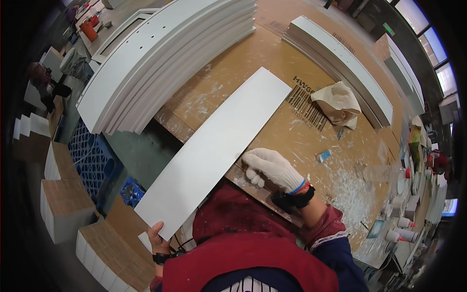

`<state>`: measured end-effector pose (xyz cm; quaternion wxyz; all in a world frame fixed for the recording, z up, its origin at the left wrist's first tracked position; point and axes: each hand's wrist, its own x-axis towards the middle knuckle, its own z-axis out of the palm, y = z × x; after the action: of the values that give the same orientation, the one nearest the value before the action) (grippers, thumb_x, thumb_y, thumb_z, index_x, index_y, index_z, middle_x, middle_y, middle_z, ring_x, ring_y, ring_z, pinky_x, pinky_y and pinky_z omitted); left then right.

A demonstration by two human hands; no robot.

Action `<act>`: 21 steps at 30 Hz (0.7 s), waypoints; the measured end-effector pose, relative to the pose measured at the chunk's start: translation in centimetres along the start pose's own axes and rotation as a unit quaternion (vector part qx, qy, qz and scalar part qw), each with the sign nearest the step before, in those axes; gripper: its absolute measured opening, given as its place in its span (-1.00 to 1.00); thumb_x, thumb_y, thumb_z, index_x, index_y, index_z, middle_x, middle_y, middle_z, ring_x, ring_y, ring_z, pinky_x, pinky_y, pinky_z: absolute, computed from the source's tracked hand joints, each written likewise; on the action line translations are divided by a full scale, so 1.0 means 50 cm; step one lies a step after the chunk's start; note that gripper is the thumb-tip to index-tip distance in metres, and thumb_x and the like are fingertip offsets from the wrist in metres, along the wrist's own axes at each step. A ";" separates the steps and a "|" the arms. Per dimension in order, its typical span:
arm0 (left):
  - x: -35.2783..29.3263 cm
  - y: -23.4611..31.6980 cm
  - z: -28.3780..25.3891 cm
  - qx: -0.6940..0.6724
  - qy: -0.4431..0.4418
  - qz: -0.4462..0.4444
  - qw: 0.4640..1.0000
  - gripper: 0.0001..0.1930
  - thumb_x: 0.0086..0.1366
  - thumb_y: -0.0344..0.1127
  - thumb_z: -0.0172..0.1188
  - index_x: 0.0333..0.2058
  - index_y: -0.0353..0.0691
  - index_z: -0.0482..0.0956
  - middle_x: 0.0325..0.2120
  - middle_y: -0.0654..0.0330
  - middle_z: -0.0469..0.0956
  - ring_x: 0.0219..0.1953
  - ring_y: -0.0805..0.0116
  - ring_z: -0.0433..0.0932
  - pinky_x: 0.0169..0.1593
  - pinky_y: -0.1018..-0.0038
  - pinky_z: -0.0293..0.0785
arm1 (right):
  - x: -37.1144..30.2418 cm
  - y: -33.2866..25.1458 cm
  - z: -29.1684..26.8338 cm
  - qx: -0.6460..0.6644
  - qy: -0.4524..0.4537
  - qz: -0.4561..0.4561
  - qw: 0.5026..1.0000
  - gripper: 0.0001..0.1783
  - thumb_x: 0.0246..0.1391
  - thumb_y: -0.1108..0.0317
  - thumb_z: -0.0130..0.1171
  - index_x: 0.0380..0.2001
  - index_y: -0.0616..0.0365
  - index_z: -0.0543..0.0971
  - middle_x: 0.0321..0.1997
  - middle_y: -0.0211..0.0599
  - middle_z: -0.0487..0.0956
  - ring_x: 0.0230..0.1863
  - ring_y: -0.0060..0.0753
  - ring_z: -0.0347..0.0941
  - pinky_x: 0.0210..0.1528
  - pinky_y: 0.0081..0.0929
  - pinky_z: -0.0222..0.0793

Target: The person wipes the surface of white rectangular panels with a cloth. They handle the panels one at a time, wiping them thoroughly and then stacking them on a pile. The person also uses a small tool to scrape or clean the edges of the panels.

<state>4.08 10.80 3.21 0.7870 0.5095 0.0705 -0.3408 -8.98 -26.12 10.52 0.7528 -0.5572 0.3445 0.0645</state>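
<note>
A long white board (214,151) lies slantwise across the cardboard-covered table, its near left end sticking out past the edge. My bare left hand (158,238) grips that end, thumb on the top face and the other fingers mostly hidden beneath. My right hand (272,169), in a white knit glove, is closed beside the board's right long edge, fingers curled and fingertips close to it. Whatever it may hold is hidden. Further right on the cardboard are a crumpled beige cloth or sandpaper sheet (338,104) and a small blue-and-white block (323,155).
A tall stack of white boards (165,53) stands at the far left, and a lower stack (340,63) at the far right. Bottles (404,222) and a clear bottle (384,173) crowd the right side. A blue plastic pallet (92,160) and stacked panels (104,258) are at left.
</note>
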 end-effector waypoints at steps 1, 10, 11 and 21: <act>0.000 -0.004 -0.007 -0.017 0.009 -0.004 1.000 -0.42 0.01 -0.30 0.09 0.04 -0.39 0.29 -0.10 0.01 0.43 -0.04 0.10 0.46 0.06 0.27 0.40 | -0.009 0.007 -0.007 0.007 0.009 -0.029 1.000 -0.55 0.19 0.04 -0.04 -0.30 0.30 0.49 -0.57 -0.34 0.51 -0.61 -0.64 0.41 -0.60 -0.71 0.28; 0.012 -0.018 -0.016 -0.117 -0.008 -0.010 0.993 -0.42 0.23 -0.04 0.05 0.11 -0.29 0.24 -0.01 0.07 0.40 0.02 0.13 0.43 0.07 0.19 0.40 | -0.008 0.001 0.000 -0.513 0.170 -0.380 0.751 -0.57 0.03 0.26 0.12 -0.03 0.19 0.42 -0.09 -0.14 0.50 -0.05 -0.09 0.43 -0.05 -0.32 0.37; 0.015 -0.022 -0.015 -0.137 -0.001 -0.011 0.990 -0.41 0.24 0.00 0.03 0.13 -0.27 0.23 0.00 0.07 0.40 0.03 0.12 0.43 0.08 0.18 0.40 | -0.003 0.002 0.001 -0.537 0.141 -0.358 0.750 -0.52 0.00 0.25 0.14 0.02 0.16 0.40 0.01 -0.12 0.45 0.04 -0.12 0.37 0.02 -0.31 0.33; 0.046 -0.004 0.016 -0.289 -0.103 -0.065 0.950 -0.10 0.20 0.45 -0.37 0.21 -0.26 0.17 0.13 0.02 0.31 0.13 0.12 0.35 0.18 0.23 0.27 | -0.074 0.048 -0.165 -0.389 0.292 -0.181 0.855 -0.59 0.17 0.36 0.03 0.04 0.35 0.39 0.05 -0.10 0.47 0.05 -0.32 0.40 0.07 -0.47 0.29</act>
<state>5.53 8.98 2.38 0.8797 0.2168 0.1171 -0.4066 -16.62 -31.45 9.64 0.3374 -0.8503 0.3888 -0.1096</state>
